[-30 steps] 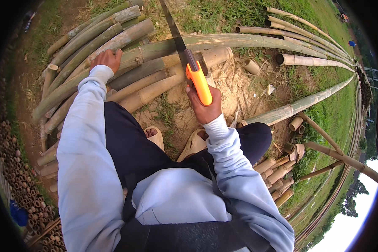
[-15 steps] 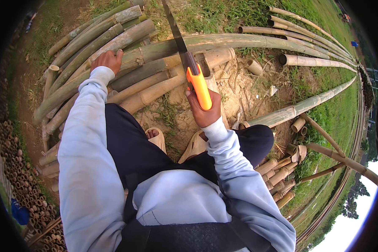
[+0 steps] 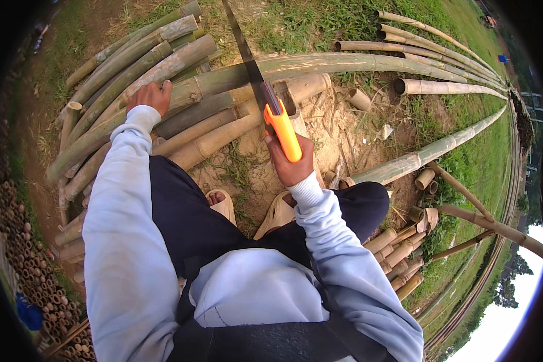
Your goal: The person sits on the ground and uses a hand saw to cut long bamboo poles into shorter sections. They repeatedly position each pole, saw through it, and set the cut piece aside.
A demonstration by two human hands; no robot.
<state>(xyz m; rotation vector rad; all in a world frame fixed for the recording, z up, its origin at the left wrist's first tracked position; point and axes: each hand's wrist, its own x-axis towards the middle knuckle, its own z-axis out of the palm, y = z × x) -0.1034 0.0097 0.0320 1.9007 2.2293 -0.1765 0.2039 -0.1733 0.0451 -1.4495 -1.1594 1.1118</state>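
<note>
My right hand (image 3: 294, 164) is closed around the orange handle of a hand saw (image 3: 283, 133). Its dark blade points away from me and lies across a long, thick green bamboo pole (image 3: 332, 61). How deep the teeth sit in the pole cannot be made out. To the left, my left hand (image 3: 150, 98) is curled over the same pole and grips it, with the fingertips partly hidden. Beneath the blade, a shorter bamboo support (image 3: 311, 88) lies crosswise under the pole.
Several cut bamboo lengths (image 3: 145, 51) are stacked at the left. Long poles (image 3: 446, 88) stretch off to the right. Short offcuts (image 3: 398, 256) lie by my right knee, near propped bamboo posts (image 3: 492, 226). A loose bamboo ring (image 3: 360, 99) rests on sawdust-covered ground.
The saw and my right hand have come slightly nearer to my body. My left hand keeps its place on the pole. The whole view has shifted a little.
</note>
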